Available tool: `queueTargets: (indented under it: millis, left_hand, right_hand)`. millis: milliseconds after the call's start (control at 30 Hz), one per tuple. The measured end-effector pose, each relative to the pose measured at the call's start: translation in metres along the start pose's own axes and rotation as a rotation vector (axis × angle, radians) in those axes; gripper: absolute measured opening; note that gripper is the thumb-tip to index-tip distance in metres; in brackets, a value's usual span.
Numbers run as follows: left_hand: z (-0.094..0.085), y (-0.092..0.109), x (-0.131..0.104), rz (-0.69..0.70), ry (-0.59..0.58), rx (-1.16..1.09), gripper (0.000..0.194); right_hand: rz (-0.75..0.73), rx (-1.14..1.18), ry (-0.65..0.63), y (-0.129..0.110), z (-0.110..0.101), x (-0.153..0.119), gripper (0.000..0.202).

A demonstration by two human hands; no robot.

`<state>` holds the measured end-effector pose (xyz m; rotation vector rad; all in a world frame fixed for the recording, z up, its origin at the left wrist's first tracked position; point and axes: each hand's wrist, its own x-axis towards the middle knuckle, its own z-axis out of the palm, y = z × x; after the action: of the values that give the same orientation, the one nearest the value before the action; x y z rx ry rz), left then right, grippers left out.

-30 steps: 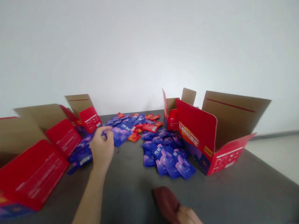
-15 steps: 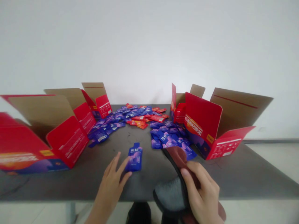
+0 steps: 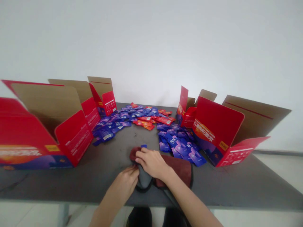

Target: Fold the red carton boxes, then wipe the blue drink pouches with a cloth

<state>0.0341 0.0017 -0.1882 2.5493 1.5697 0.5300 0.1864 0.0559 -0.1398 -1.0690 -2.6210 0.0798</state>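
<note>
A brown cloth (image 3: 180, 168) with black edging and a grey underside lies bunched and folded at the front middle of the table. My right hand (image 3: 152, 162) presses on its left part from above, with curled fingers gripping it. Closed against the grey fold just left of it, my left hand (image 3: 125, 183) pinches the cloth's edge; its fingertips are partly hidden. Beyond the fingers peeks the blue top of a pouch (image 3: 143, 146), its body hidden under the cloth and my right hand.
Open red cartons line the left (image 3: 74, 137) and right (image 3: 208, 138) of the dark table (image 3: 94, 186). A heap of blue and red pouches (image 3: 139, 115) curves across the back, with more blue pouches (image 3: 182, 146) beside the right carton. A white wall stands behind.
My right hand has carried the cloth left over the single blue pouch and laid it down. My left hand has gone from spread fingers beside that pouch to gripping the cloth.
</note>
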Motion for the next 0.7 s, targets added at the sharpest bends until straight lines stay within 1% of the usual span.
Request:
queueTargets:
  millis: [67, 100, 200, 267, 367, 433, 533, 600, 700]
  left_hand:
    - [0.006, 0.0, -0.005, 0.051, 0.034, 0.114, 0.039]
    - [0.008, 0.0, -0.008, 0.073, 0.051, 0.16, 0.04]
    - [0.011, -0.001, -0.011, 0.122, 0.091, 0.223, 0.045]
    - [0.01, -0.001, -0.011, 0.131, 0.112, 0.211, 0.047]
    - [0.007, 0.0, -0.011, 0.095, 0.116, 0.14, 0.044]
    - [0.005, 0.001, -0.011, 0.057, 0.107, 0.105, 0.041]
    - [0.004, 0.003, -0.013, 0.029, 0.107, 0.089, 0.039]
    - [0.006, 0.004, -0.016, 0.041, 0.093, 0.094, 0.038]
    - [0.009, 0.003, -0.021, 0.105, 0.108, 0.127, 0.04]
  right_hand:
    - [-0.063, -0.056, -0.071, 0.0, 0.014, 0.006, 0.023]
    - [-0.066, -0.08, -0.092, 0.002, 0.019, 0.009, 0.023]
    - [0.006, -0.137, -0.125, 0.014, 0.028, 0.028, 0.022]
    - [0.062, -0.153, -0.122, 0.022, 0.027, 0.042, 0.023]
    - [0.088, -0.147, -0.096, 0.026, 0.015, 0.053, 0.023]
    - [0.066, -0.121, -0.058, 0.019, 0.003, 0.047, 0.024]
    - [-0.022, -0.038, -0.006, 0.002, -0.009, 0.023, 0.027]
    - [-0.079, 0.015, -0.003, -0.007, -0.006, 0.007, 0.026]
    - [-0.089, 0.075, 0.012, -0.012, 0.009, -0.004, 0.025]
